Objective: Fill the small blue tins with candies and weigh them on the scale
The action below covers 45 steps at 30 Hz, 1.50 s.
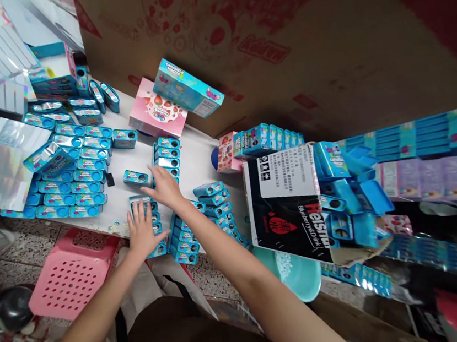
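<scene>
My left hand (144, 231) lies with spread fingers on a short column of small blue boxes (161, 250) near the table's front edge. My right hand (165, 187) is just beyond it, thumb apart from its fingers, over another column of blue boxes (168, 152); its palm side is hidden. A single blue box (136, 177) with a round hole in its face lies left of my right thumb. More blue boxes (185, 248) run in a column to the right of my left hand, partly covered by my right forearm. Neither hand visibly lifts anything.
Rows of blue boxes (76, 198) fill the table's left side. A pink strawberry box (157, 108) and a larger blue carton (187, 87) stand behind. To the right is a black carton (285, 211) of blue packaging. A pink stool (69, 276) sits below.
</scene>
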### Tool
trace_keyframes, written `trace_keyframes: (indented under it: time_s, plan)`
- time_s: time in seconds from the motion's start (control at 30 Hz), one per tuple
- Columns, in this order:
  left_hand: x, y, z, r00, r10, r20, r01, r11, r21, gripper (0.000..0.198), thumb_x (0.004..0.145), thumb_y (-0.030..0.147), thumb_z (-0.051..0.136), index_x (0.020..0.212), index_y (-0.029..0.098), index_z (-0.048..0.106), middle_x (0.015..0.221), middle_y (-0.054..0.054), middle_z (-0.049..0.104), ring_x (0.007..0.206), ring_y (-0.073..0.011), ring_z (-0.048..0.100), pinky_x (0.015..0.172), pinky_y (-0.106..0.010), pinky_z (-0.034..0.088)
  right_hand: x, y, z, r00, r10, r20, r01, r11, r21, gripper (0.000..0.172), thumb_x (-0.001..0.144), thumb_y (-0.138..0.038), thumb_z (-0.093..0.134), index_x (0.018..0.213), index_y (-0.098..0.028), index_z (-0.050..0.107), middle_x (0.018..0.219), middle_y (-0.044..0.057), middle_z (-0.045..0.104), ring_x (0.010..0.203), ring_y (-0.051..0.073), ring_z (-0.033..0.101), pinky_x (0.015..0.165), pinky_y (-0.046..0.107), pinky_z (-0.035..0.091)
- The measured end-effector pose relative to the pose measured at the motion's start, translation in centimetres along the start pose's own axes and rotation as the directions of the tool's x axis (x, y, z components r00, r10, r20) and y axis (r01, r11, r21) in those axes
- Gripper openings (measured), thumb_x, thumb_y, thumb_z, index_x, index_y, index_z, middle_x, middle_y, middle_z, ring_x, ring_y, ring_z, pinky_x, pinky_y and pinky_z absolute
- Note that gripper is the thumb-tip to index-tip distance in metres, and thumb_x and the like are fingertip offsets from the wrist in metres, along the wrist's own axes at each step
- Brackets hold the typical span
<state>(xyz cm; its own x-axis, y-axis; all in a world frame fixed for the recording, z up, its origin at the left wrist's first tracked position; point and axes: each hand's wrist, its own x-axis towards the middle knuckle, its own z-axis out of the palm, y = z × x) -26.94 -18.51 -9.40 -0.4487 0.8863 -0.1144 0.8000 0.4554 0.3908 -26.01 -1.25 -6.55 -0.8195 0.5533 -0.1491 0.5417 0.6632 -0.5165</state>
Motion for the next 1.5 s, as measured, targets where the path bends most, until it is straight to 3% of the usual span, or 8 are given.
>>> trace_keyframes:
  time_s: [0.07,0.2,0.37,0.57,0.83,1.03,1.3,1.5]
  plan:
    - [-0.5,0.3,0.8,0.999,-0.022,0.033,0.022,1.000,-0.003,0.098,0.073,0.067,0.054,0.146,0.007,0.024,0.151,-0.023,0.023,0.142,-0.0387,0.013,0.113,-0.058,0.006,2.1,-0.6,1.1,0.993,-0.067,0.093,0.077,0.992,-0.104,0.066,0.079,-0.035,0.065,0.137,-0.014,0.041,0.137,0.016,0.047,0.127,0.029,0.041,0.103,0.041,0.032]
    - [-0.6,-0.4,1.7,0.999,-0.042,0.027,0.043,0.999,-0.033,0.102,0.072,0.068,0.054,0.146,0.005,0.023,0.146,-0.022,0.035,0.139,-0.0374,0.023,0.115,-0.055,0.006,3.6,-1.2,1.9,0.963,-0.093,0.253,0.153,0.962,-0.226,0.042,0.084,-0.022,0.055,0.126,-0.012,0.052,0.114,0.016,0.063,0.108,0.028,0.054,0.096,0.042,0.033]
    - [-0.8,-1.0,2.0,1.000,-0.010,-0.012,0.009,0.996,-0.087,0.101,0.071,0.070,0.054,0.144,0.004,0.029,0.145,-0.022,0.036,0.139,-0.0358,0.025,0.114,-0.049,0.016,2.6,-0.1,-0.8,0.927,-0.210,0.310,0.254,0.961,-0.110,0.045,0.085,-0.031,0.059,0.126,-0.013,0.053,0.115,0.013,0.065,0.104,0.025,0.058,0.091,0.035,0.037]
    - [-1.3,-1.2,2.3,1.000,0.012,-0.025,-0.015,0.993,-0.118,0.098,0.073,0.068,0.054,0.144,0.005,0.028,0.146,-0.022,0.036,0.139,-0.0360,0.025,0.113,-0.048,0.019,2.1,1.2,-2.7,0.816,-0.268,0.512,0.352,0.933,-0.073,0.047,0.081,-0.032,0.065,0.123,-0.016,0.056,0.118,0.013,0.065,0.108,0.026,0.059,0.095,0.039,0.033]
    - [-2.3,-1.1,2.3,0.996,-0.040,-0.077,0.022,0.974,-0.224,0.093,0.075,0.064,0.056,0.144,0.009,0.027,0.142,-0.021,0.040,0.136,-0.0359,0.029,0.109,-0.049,0.027,2.3,1.1,-1.6,0.795,-0.296,0.530,0.410,0.905,-0.111,0.044,0.081,-0.028,0.064,0.123,-0.017,0.056,0.116,0.013,0.066,0.108,0.026,0.059,0.098,0.039,0.033]
    - [-1.1,-4.7,2.0,0.874,-0.407,-0.266,0.243,0.840,-0.485,0.050,0.091,0.040,0.041,0.133,0.012,0.043,0.129,-0.018,0.049,0.125,-0.0275,0.043,0.105,-0.042,0.036,0.7,1.9,-1.2,0.821,-0.305,0.484,0.386,0.919,-0.076,0.042,0.084,-0.028,0.060,0.124,-0.018,0.055,0.121,0.012,0.064,0.111,0.025,0.058,0.095,0.038,0.037]
    - [6.3,-9.0,2.8,0.961,-0.175,0.213,0.257,0.849,-0.461,0.034,0.079,0.018,0.046,0.104,0.016,0.069,0.105,-0.010,0.067,0.101,-0.0241,0.059,0.093,-0.034,0.044,0.9,2.2,-1.7,0.811,-0.268,0.520,0.340,0.939,-0.047,0.045,0.085,-0.032,0.059,0.127,-0.016,0.054,0.122,0.011,0.063,0.109,0.023,0.059,0.095,0.035,0.039]
    - [7.3,-9.4,2.9,0.940,-0.218,0.263,0.324,0.814,-0.482,0.027,0.077,0.020,0.054,0.096,0.018,0.074,0.098,-0.007,0.072,0.094,-0.0224,0.063,0.086,-0.031,0.046,0.9,1.4,-2.6,0.777,-0.254,0.576,0.335,0.942,-0.036,0.045,0.084,-0.029,0.061,0.127,-0.017,0.055,0.125,0.009,0.062,0.111,0.022,0.059,0.097,0.033,0.040]
